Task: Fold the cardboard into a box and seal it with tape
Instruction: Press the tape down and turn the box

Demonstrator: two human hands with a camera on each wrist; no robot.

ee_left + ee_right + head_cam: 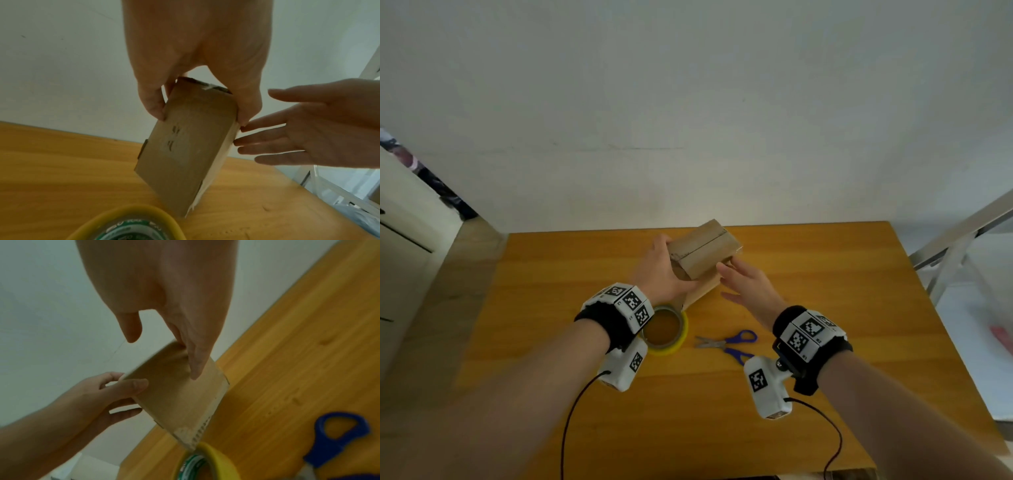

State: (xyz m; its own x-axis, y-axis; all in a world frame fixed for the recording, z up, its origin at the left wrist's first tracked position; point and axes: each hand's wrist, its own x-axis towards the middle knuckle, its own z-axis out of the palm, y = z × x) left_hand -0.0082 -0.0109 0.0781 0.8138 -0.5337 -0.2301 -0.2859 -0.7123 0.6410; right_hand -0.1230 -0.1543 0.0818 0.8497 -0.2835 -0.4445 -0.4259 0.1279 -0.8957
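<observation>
A small brown cardboard box (705, 251) is folded up, with a seam running along its top face. It is tilted, its low end near the table (825, 308). My left hand (666, 269) grips its near left end, thumb on one side and fingers on the other. A bit of clear tape shows on that end in the left wrist view. My right hand (743, 281) is open, its straight fingertips touching the box's right side (228, 146). The yellow-edged tape roll (666, 330) lies flat just below my left wrist.
Blue-handled scissors (729, 342) lie on the table between my wrists, right of the tape roll. A white wall stands behind the table's far edge. A metal frame (962, 240) stands off the right side, a white cabinet (404, 222) to the left.
</observation>
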